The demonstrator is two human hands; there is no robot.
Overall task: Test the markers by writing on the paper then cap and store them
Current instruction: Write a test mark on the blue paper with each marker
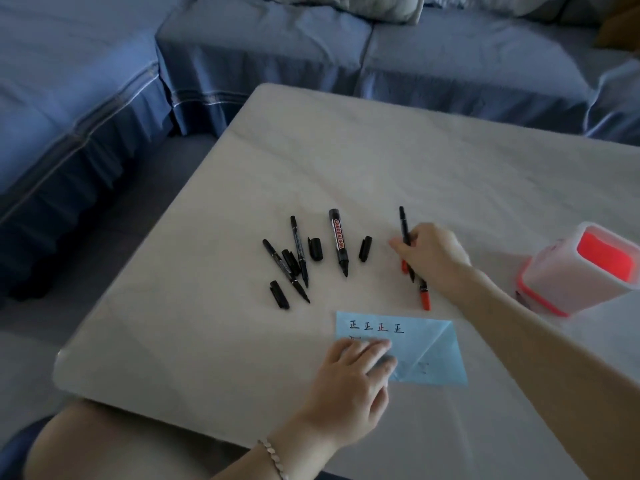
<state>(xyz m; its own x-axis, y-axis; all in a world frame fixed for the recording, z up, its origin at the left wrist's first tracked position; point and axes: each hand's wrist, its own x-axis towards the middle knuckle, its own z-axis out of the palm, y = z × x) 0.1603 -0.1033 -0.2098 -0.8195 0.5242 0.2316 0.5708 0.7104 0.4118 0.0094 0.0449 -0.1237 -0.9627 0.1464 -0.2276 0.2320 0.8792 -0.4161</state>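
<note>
The left hand (353, 386) lies flat, fingers straight, pressing down the blue paper (426, 344), which bears four test marks and part of a fifth. Beyond it, the right hand (433, 254) pinches a thin black marker (403, 223) over a red marker (424, 296). Farther left, the other markers (338, 240) lie open among loose caps (315, 249). Capping and storing seem not yet done.

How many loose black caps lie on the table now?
4 caps: one left of the whiteboard marker, one right of it, one between two thin markers, one nearer you. The right hand may hide more.
</note>
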